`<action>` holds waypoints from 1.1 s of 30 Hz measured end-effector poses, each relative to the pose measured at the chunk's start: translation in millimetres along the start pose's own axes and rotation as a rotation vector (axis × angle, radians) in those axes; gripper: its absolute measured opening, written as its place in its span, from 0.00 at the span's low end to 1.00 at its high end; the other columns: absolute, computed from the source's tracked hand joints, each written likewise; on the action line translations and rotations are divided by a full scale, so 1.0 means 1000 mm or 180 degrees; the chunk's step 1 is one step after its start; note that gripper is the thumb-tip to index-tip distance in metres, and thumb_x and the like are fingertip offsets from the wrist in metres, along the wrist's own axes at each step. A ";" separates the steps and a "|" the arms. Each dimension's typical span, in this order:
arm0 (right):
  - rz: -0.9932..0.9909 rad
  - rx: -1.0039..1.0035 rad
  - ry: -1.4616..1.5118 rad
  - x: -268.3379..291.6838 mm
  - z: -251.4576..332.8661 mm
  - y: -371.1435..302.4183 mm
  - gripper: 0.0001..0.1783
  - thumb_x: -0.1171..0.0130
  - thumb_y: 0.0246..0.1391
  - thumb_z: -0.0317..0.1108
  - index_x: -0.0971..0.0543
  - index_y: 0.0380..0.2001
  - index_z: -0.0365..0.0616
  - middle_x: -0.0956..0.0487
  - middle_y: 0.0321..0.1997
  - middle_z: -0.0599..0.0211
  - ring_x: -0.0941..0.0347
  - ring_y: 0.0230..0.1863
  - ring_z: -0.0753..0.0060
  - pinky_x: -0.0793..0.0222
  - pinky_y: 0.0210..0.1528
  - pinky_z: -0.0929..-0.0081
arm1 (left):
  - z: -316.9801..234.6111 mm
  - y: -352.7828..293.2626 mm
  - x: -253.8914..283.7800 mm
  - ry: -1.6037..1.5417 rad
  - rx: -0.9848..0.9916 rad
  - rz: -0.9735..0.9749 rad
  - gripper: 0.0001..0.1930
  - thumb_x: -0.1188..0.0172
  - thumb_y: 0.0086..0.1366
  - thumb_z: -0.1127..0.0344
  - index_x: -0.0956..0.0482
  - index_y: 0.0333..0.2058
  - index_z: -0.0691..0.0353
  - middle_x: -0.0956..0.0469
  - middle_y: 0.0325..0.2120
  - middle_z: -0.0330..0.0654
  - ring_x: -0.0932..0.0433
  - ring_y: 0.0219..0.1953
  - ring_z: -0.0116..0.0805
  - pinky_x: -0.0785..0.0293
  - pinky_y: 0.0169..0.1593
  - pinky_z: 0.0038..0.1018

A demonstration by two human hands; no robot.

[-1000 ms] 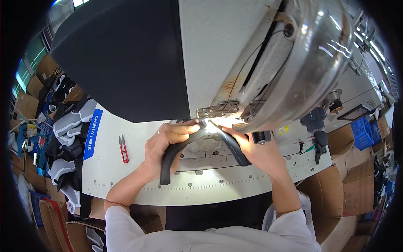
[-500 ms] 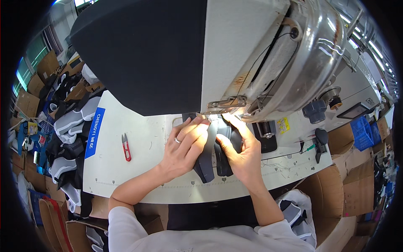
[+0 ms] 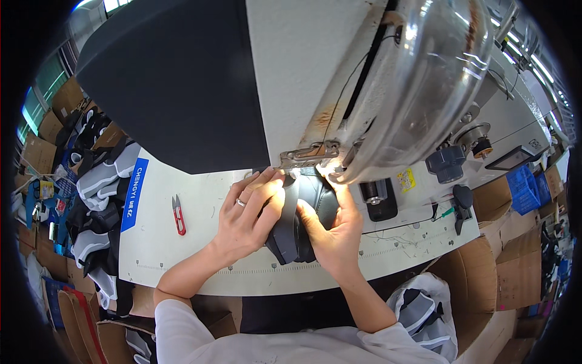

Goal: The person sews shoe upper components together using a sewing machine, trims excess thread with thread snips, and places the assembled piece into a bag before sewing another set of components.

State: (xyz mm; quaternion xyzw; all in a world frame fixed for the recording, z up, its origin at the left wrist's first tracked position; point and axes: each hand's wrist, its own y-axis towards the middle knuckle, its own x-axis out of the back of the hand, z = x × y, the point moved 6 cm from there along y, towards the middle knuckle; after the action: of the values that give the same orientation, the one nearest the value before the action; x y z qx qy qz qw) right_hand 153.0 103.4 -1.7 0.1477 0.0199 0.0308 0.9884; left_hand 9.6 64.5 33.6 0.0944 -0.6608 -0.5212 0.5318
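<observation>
Under the lit head of the sewing machine [image 3: 339,115] lies a folded dark grey and black sewn piece [image 3: 315,203] with a smooth, padded look. From its left side, my left hand [image 3: 251,212], with a ring on one finger, grips a dark strip [image 3: 288,233] along the edge of the piece, fingertips close to the needle area. My right hand [image 3: 333,233] holds the right side, thumb on top and forefinger stretched toward the presser foot. The needle itself is hidden by the machine head and fingers.
Red-handled thread snips [image 3: 179,217] lie on the white table [image 3: 182,255] at left. Grey and black padded pieces [image 3: 100,206] are heaped beyond its left edge. A cardboard box [image 3: 467,279] and a bag of similar pieces [image 3: 424,309] stand at lower right. A black clear-shielded machine arm fills the top.
The view has shifted, so machine and table sit further left. Both hands still hold the dark piece, which has turned and closed up, its strip and padded part now nearer together.
</observation>
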 end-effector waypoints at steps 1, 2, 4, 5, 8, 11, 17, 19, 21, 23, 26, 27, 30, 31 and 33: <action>-0.0025 0.0068 0.0053 0.000 0.001 0.000 0.17 0.33 0.54 0.30 0.26 0.45 0.38 0.21 0.28 0.71 0.28 0.28 0.86 0.30 0.31 0.82 | 0.000 0.001 0.001 0.0049 -0.0012 0.0072 0.12 0.42 0.51 0.73 0.25 0.37 0.66 0.22 0.46 0.50 0.21 0.51 0.46 0.24 0.50 0.38; -0.0024 0.0098 0.0097 0.000 0.001 0.000 0.17 0.34 0.55 0.29 0.26 0.46 0.38 0.20 0.28 0.71 0.27 0.28 0.87 0.30 0.31 0.82 | 0.000 0.002 0.003 0.0036 -0.0025 0.0039 0.12 0.42 0.51 0.73 0.25 0.37 0.66 0.22 0.46 0.50 0.21 0.51 0.46 0.24 0.50 0.38; -0.0021 0.0156 0.0183 0.000 0.002 0.001 0.19 0.34 0.55 0.27 0.27 0.47 0.37 0.20 0.28 0.71 0.27 0.28 0.87 0.30 0.30 0.83 | -0.002 0.004 0.003 0.0158 -0.0086 0.0167 0.12 0.41 0.51 0.73 0.25 0.36 0.66 0.22 0.46 0.49 0.21 0.51 0.45 0.24 0.50 0.38; -0.0020 0.0143 0.0319 0.000 0.001 0.002 0.19 0.35 0.55 0.26 0.28 0.48 0.37 0.20 0.29 0.71 0.26 0.28 0.87 0.29 0.30 0.84 | -0.002 0.005 0.004 0.0120 -0.0091 0.0110 0.12 0.41 0.51 0.73 0.25 0.36 0.66 0.22 0.46 0.49 0.21 0.51 0.45 0.24 0.50 0.38; 0.0036 0.0069 0.0460 0.001 -0.001 0.003 0.19 0.36 0.55 0.24 0.29 0.49 0.37 0.19 0.29 0.70 0.24 0.29 0.87 0.28 0.30 0.84 | -0.003 0.005 0.004 0.0151 -0.0116 0.0133 0.11 0.41 0.51 0.73 0.25 0.35 0.66 0.22 0.46 0.48 0.22 0.51 0.44 0.24 0.50 0.37; 0.0102 0.0057 0.0466 0.001 -0.001 0.004 0.19 0.36 0.55 0.23 0.30 0.49 0.37 0.19 0.30 0.69 0.24 0.29 0.87 0.27 0.30 0.84 | -0.003 0.005 0.003 0.0191 -0.0109 0.0136 0.10 0.41 0.51 0.73 0.25 0.34 0.65 0.22 0.46 0.48 0.22 0.52 0.44 0.23 0.50 0.37; 0.0107 0.0074 0.0512 0.001 0.000 0.004 0.18 0.36 0.55 0.23 0.29 0.48 0.36 0.18 0.32 0.69 0.24 0.29 0.86 0.27 0.31 0.84 | -0.005 0.004 0.003 0.0223 -0.0109 0.0170 0.09 0.41 0.51 0.73 0.26 0.34 0.65 0.21 0.45 0.48 0.22 0.52 0.43 0.24 0.50 0.37; 0.0103 0.0054 0.0550 0.001 0.000 0.005 0.18 0.36 0.55 0.23 0.28 0.48 0.36 0.18 0.32 0.69 0.24 0.29 0.86 0.26 0.31 0.84 | -0.006 0.005 0.002 0.0195 -0.0168 0.0222 0.09 0.41 0.51 0.73 0.26 0.33 0.65 0.21 0.44 0.48 0.22 0.52 0.44 0.24 0.49 0.37; 0.0044 0.0122 0.0530 0.003 0.000 0.007 0.17 0.36 0.55 0.23 0.27 0.46 0.36 0.18 0.32 0.68 0.23 0.30 0.85 0.26 0.33 0.83 | -0.004 0.005 0.002 0.0109 -0.0130 0.0200 0.10 0.41 0.51 0.73 0.25 0.34 0.65 0.21 0.44 0.48 0.21 0.51 0.44 0.23 0.48 0.37; 0.0058 0.0107 0.0444 0.003 0.000 0.008 0.17 0.36 0.55 0.23 0.27 0.47 0.36 0.18 0.32 0.68 0.23 0.31 0.85 0.26 0.33 0.83 | -0.003 0.005 0.002 0.0060 -0.0124 0.0207 0.10 0.41 0.50 0.73 0.25 0.34 0.65 0.21 0.44 0.48 0.21 0.51 0.44 0.23 0.48 0.36; 0.0099 0.0000 0.0502 0.004 0.000 0.008 0.17 0.36 0.55 0.23 0.27 0.47 0.37 0.18 0.34 0.68 0.24 0.32 0.86 0.26 0.34 0.82 | -0.005 0.004 0.004 -0.0073 -0.0207 0.0171 0.10 0.40 0.50 0.74 0.24 0.34 0.66 0.21 0.43 0.48 0.21 0.50 0.45 0.23 0.47 0.35; 0.0117 0.0023 0.0423 0.004 0.001 0.008 0.18 0.36 0.55 0.23 0.27 0.48 0.37 0.18 0.34 0.68 0.24 0.32 0.86 0.26 0.34 0.83 | -0.005 0.004 0.004 -0.0117 -0.0180 0.0173 0.11 0.40 0.50 0.74 0.24 0.34 0.66 0.21 0.42 0.48 0.21 0.50 0.45 0.22 0.47 0.34; 0.0096 0.0070 0.0364 0.005 0.002 0.007 0.18 0.36 0.55 0.24 0.28 0.49 0.37 0.18 0.34 0.68 0.24 0.32 0.86 0.26 0.34 0.83 | -0.006 0.005 0.006 -0.0195 -0.0163 0.0153 0.11 0.40 0.50 0.74 0.24 0.35 0.66 0.21 0.42 0.48 0.21 0.50 0.45 0.22 0.47 0.34; 0.0078 0.0098 0.0391 0.005 0.003 0.007 0.19 0.36 0.55 0.24 0.28 0.49 0.37 0.18 0.34 0.68 0.24 0.31 0.86 0.26 0.33 0.83 | -0.007 0.006 0.007 -0.0158 -0.0207 0.0150 0.10 0.40 0.51 0.74 0.24 0.35 0.66 0.21 0.41 0.48 0.21 0.50 0.45 0.22 0.47 0.34; 0.0133 0.0076 0.0439 0.004 0.002 0.007 0.20 0.36 0.55 0.24 0.28 0.50 0.37 0.18 0.34 0.68 0.24 0.31 0.85 0.26 0.34 0.84 | -0.005 0.008 0.009 -0.0234 -0.0154 0.0185 0.12 0.40 0.51 0.74 0.24 0.36 0.66 0.22 0.41 0.47 0.20 0.49 0.45 0.22 0.47 0.34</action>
State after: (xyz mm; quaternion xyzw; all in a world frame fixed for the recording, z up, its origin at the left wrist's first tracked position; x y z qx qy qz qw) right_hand 157.0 109.3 2.4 0.1574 0.0851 0.0613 0.9820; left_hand 13.2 58.6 44.7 0.0431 -0.6695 -0.5245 0.5242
